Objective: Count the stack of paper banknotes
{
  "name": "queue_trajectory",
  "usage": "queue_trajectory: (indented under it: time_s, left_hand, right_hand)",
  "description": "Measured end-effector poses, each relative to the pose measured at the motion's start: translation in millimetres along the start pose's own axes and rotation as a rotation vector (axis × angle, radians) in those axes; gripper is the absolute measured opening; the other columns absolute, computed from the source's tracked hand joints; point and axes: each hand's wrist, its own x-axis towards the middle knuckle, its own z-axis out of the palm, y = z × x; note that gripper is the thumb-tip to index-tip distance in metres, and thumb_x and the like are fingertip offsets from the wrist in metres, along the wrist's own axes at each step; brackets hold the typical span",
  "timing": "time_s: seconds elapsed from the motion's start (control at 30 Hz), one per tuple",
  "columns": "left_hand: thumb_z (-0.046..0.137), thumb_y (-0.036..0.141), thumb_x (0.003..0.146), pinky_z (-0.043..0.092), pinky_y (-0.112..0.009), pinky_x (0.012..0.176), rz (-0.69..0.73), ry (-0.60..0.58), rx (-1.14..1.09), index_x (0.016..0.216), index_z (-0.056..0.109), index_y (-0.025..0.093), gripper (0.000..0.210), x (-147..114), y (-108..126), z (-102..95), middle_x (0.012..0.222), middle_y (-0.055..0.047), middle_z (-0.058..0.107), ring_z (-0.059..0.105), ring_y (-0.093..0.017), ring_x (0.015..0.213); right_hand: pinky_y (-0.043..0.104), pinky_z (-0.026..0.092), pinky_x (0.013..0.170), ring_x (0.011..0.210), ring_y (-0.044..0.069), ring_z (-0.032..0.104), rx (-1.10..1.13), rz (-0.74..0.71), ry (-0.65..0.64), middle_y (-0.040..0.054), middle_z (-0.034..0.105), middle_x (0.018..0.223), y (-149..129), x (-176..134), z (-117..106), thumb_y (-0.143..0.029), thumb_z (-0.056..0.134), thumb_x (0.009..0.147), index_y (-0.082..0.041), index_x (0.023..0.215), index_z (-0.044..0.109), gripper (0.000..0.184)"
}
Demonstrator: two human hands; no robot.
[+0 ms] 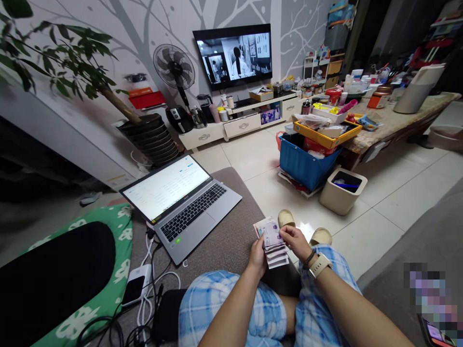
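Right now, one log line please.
left hand: holds banknotes | right hand: pinching top note | laptop: open, left | seated, bin ahead

1. Banknotes (272,241): the lower notes are tucked behind the left hand (257,255), and the print is too small to read.
2. Laptop (181,202) screen text: too small to make out.
3. Right of the banknotes, a pixelated patch (430,299) hides whatever lies there.
4. Phone (436,335) beneath it: cut off by the frame edge.
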Motion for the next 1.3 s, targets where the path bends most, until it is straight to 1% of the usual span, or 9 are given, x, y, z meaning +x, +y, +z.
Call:
queue_trajectory:
  time_s: [0.2, 0.27, 0.37, 0.53, 0.73, 0.87, 1.03, 1.17, 1.3]
  left_hand:
    - [0.074, 0.035, 0.078, 0.057, -0.038, 0.083, -0.003, -0.032, 0.018, 0.09, 0.072, 0.006, 0.031, -4.5, 3.0, 2.6, 0.089, -0.016, 0.077, 0.074, -0.03, 0.089]
    - [0.076, 0.035, 0.075, 0.056, -0.039, 0.083, 0.002, -0.03, 0.01, 0.09, 0.072, 0.007, 0.032, -5.6, 3.6, 3.5, 0.088, -0.016, 0.077, 0.074, -0.031, 0.089]
    - [0.08, 0.033, 0.07, 0.056, -0.04, 0.084, 0.001, -0.03, 0.007, 0.09, 0.072, 0.008, 0.033, -6.6, 4.0, 3.0, 0.09, -0.015, 0.077, 0.074, -0.031, 0.091]
    - [0.083, 0.03, 0.065, 0.056, -0.04, 0.085, -0.003, -0.037, 0.031, 0.091, 0.073, 0.009, 0.034, -5.9, 3.2, -0.2, 0.093, -0.014, 0.077, 0.073, -0.031, 0.092]
    - [0.085, 0.026, 0.06, 0.055, -0.038, 0.086, 0.004, -0.035, 0.052, 0.086, 0.072, 0.01, 0.033, -3.6, 1.5, -1.5, 0.081, -0.012, 0.077, 0.074, -0.03, 0.091]
    - [0.083, 0.03, 0.065, 0.055, -0.038, 0.086, 0.007, -0.01, 0.036, 0.088, 0.073, 0.009, 0.033, -1.8, 0.7, -1.3, 0.085, -0.012, 0.077, 0.073, -0.03, 0.092]
    - [0.079, 0.037, 0.073, 0.056, -0.039, 0.087, 0.006, -0.001, 0.008, 0.088, 0.073, 0.009, 0.033, 0.6, 0.0, -1.5, 0.092, -0.015, 0.077, 0.073, -0.03, 0.094]
    - [0.078, 0.038, 0.075, 0.056, -0.039, 0.088, 0.005, -0.023, 0.006, 0.091, 0.073, 0.009, 0.033, 1.8, -0.4, -3.5, 0.095, -0.015, 0.077, 0.073, -0.03, 0.096]
    - [0.077, 0.038, 0.076, 0.056, -0.041, 0.089, 0.004, -0.024, -0.006, 0.09, 0.073, 0.008, 0.033, 3.2, -1.7, -4.9, 0.094, -0.015, 0.077, 0.073, -0.031, 0.097]
  right_hand:
    - [0.026, 0.024, 0.045, 0.045, 0.01, 0.036, -0.024, 0.036, -0.05, -0.0004, 0.058, 0.051, 1.0, 0.2, -1.5, -0.071, 0.069, 0.069, -0.02, 0.07, 0.059, 0.052]
    - [0.026, 0.025, 0.045, 0.045, 0.01, 0.036, -0.031, 0.028, -0.031, -0.0007, 0.057, 0.05, 1.8, 0.8, -2.3, -0.071, 0.071, 0.067, -0.02, 0.068, 0.058, 0.053]
    - [0.026, 0.029, 0.048, 0.047, 0.01, 0.04, -0.042, 0.004, 0.036, -0.0032, 0.052, 0.05, 5.2, 2.6, -4.2, -0.069, 0.077, 0.062, -0.021, 0.063, 0.054, 0.054]
    - [0.026, 0.032, 0.052, 0.051, 0.011, 0.043, -0.091, -0.004, 0.128, -0.0041, 0.052, 0.054, 16.7, 6.2, -8.5, -0.067, 0.08, 0.061, -0.02, 0.067, 0.054, 0.054]
    - [0.029, 0.037, 0.057, 0.055, 0.014, 0.047, -0.146, -0.037, 0.109, -0.0016, 0.053, 0.055, 21.0, 8.5, -9.3, -0.072, 0.072, 0.066, -0.02, 0.06, 0.054, 0.055]
    - [0.029, 0.036, 0.057, 0.056, 0.014, 0.045, -0.135, -0.041, 0.109, -0.0019, 0.051, 0.055, 15.2, 6.9, -7.2, -0.072, 0.072, 0.065, -0.02, 0.06, 0.054, 0.055]
    - [0.027, 0.031, 0.052, 0.053, 0.011, 0.038, -0.089, -0.03, 0.061, -0.0044, 0.044, 0.053, 3.9, 2.3, -3.5, -0.07, 0.073, 0.065, -0.02, 0.061, 0.053, 0.053]
    - [0.026, 0.028, 0.051, 0.051, 0.01, 0.035, -0.047, -0.008, 0.026, -0.0052, 0.043, 0.052, -2.0, -0.3, -0.9, -0.068, 0.073, 0.065, -0.02, 0.062, 0.054, 0.052]
    - [0.025, 0.028, 0.05, 0.05, 0.009, 0.034, -0.015, 0.006, 0.021, -0.0056, 0.043, 0.052, -3.3, -0.7, 0.2, -0.067, 0.074, 0.064, -0.019, 0.063, 0.054, 0.051]
